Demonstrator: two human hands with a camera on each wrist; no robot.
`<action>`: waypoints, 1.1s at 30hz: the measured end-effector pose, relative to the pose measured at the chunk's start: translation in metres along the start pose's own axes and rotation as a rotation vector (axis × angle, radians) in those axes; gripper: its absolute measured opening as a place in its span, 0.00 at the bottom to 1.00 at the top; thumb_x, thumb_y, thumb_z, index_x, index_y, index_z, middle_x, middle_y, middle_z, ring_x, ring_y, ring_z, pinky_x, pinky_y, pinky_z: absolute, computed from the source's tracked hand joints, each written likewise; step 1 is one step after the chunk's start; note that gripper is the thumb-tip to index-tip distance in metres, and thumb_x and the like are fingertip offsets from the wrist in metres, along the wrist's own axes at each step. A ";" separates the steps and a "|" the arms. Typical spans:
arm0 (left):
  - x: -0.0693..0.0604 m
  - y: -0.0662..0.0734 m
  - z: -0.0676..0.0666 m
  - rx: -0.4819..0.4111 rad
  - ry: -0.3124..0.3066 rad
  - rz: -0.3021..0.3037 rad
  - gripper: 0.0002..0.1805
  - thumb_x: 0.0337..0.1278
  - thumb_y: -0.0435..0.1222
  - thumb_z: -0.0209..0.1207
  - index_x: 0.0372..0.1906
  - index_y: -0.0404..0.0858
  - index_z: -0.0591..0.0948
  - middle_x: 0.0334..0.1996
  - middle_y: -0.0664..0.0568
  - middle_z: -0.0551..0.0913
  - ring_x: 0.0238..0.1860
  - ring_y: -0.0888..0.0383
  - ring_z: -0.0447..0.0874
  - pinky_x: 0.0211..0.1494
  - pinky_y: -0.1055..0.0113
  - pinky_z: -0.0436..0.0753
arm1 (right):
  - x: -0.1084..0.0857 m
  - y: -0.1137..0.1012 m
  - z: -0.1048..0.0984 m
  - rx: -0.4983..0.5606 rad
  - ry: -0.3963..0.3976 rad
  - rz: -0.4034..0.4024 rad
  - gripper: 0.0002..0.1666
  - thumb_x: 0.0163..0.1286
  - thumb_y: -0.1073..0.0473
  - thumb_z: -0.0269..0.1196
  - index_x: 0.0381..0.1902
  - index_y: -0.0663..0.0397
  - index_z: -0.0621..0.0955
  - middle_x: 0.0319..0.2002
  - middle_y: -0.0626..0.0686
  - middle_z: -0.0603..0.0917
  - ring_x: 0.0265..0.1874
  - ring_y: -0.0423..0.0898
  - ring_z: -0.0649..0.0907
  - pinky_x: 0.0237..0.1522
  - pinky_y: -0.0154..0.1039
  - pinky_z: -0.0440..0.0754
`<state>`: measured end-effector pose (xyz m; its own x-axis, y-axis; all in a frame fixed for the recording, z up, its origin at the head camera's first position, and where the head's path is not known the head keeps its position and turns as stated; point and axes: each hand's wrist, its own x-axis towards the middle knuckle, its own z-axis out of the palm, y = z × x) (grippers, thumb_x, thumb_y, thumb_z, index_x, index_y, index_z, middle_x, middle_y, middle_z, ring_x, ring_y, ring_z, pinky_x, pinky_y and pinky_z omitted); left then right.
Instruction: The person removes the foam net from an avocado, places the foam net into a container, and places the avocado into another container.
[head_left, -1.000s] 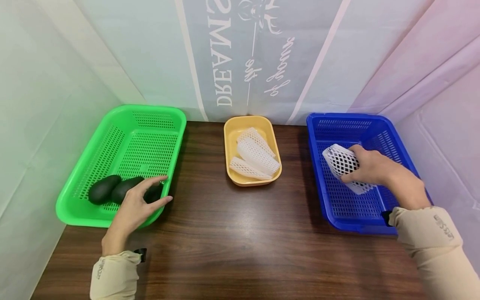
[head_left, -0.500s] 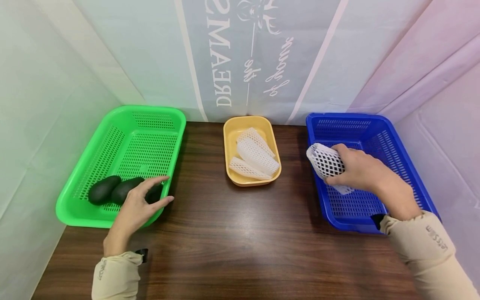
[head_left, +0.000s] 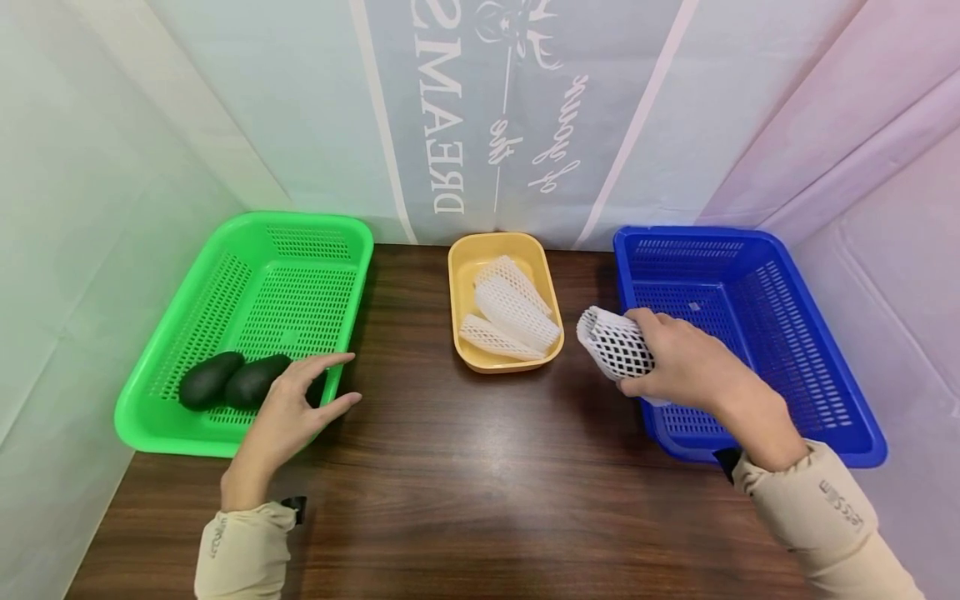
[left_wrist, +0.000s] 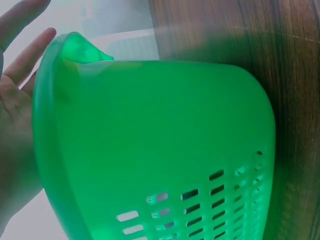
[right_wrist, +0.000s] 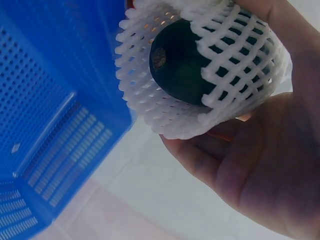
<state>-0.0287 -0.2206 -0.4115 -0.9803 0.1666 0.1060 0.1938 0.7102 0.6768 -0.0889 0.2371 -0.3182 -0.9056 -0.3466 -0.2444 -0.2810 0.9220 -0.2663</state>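
Observation:
In the head view my right hand (head_left: 690,367) grips an avocado in a white foam net sleeve (head_left: 617,343), held over the left rim of the blue basket (head_left: 813,333). The right wrist view shows the dark green avocado (right_wrist: 175,65) with its stem end facing out of the sleeve's open end. My left hand (head_left: 279,421) hovers at the lower right corner of the green basket (head_left: 161,325), thumb and fingers spread apart, nothing between them. Dark avocados (head_left: 210,381) lie in that basket's near end; one is partly hidden behind the left hand.
Between the two baskets a small yellow tray (head_left: 457,292) holds several white foam net sleeves (head_left: 516,308). A brown wooden table (head_left: 480,467) carries everything. A printed cloth (head_left: 300,100) stands behind, and cloth walls rise at both sides.
My right hand has lifted the sleeved avocado out of the blue basket and brought it left across the rim. The left hand has drifted slightly right.

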 end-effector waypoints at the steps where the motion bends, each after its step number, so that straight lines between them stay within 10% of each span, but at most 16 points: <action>1: 0.000 0.001 0.000 0.001 0.006 0.003 0.29 0.55 0.35 0.70 0.63 0.39 0.78 0.61 0.38 0.78 0.65 0.39 0.71 0.64 0.39 0.71 | 0.000 -0.003 0.002 0.001 0.004 -0.006 0.49 0.49 0.48 0.74 0.65 0.61 0.67 0.46 0.64 0.81 0.39 0.53 0.82 0.36 0.52 0.82; 33: 0.011 0.014 0.026 -0.023 0.091 0.198 0.25 0.48 0.30 0.73 0.55 0.38 0.83 0.52 0.45 0.85 0.57 0.45 0.79 0.62 0.49 0.74 | 0.012 -0.048 0.101 0.033 -0.037 -0.090 0.50 0.39 0.51 0.78 0.61 0.55 0.72 0.45 0.59 0.81 0.33 0.52 0.82 0.29 0.49 0.81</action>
<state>-0.0360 -0.1907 -0.4197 -0.9229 0.2379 0.3027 0.3826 0.6536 0.6530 -0.0542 0.1712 -0.4025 -0.8644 -0.4348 -0.2525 -0.3496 0.8807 -0.3196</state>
